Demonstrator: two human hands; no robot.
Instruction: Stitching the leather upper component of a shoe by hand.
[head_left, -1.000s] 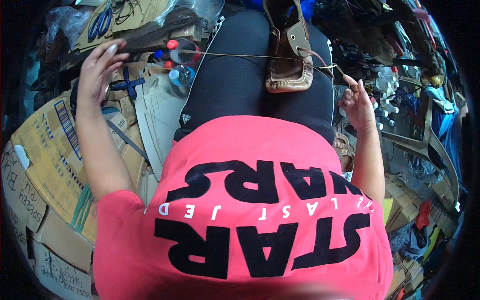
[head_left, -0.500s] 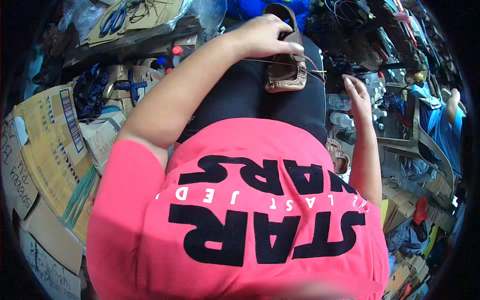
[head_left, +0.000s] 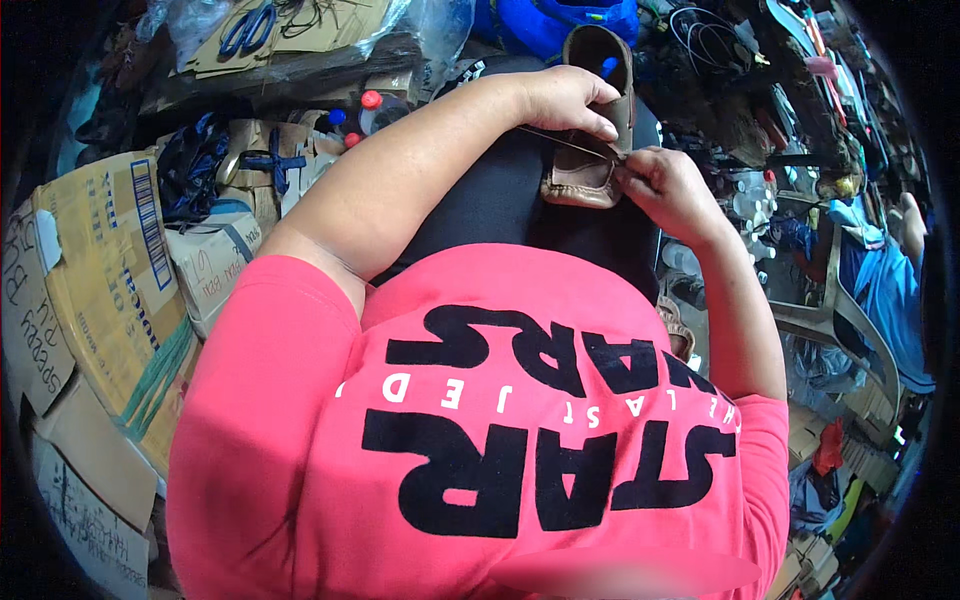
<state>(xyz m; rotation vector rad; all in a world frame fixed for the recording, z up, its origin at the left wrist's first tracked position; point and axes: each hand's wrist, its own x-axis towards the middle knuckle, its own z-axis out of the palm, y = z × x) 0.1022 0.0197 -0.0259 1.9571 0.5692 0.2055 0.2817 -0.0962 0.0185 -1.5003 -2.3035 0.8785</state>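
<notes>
Containers as I view them: bright-blue bag (head_left: pixel 515 30), dark mouth, contents unseen; clear plastic bottle (head_left: pixel 386 114) with red cap; yellow-brown cardboard box (head_left: pixel 100 270), interior hidden from me. Brown leather moccasin (head_left: pixel 583 180) lies on black trousers (head_left: pixel 470 205), gathered toe nearest the body, small blue object (head_left: pixel 609 67) inside. Right hand (head_left: pixel 665 185) pinches its right edge; left hand (head_left: pixel 568 98) touches its left side, grasp I cannot tell. Thin thread (head_left: pixel 565 143) crosses it
</notes>
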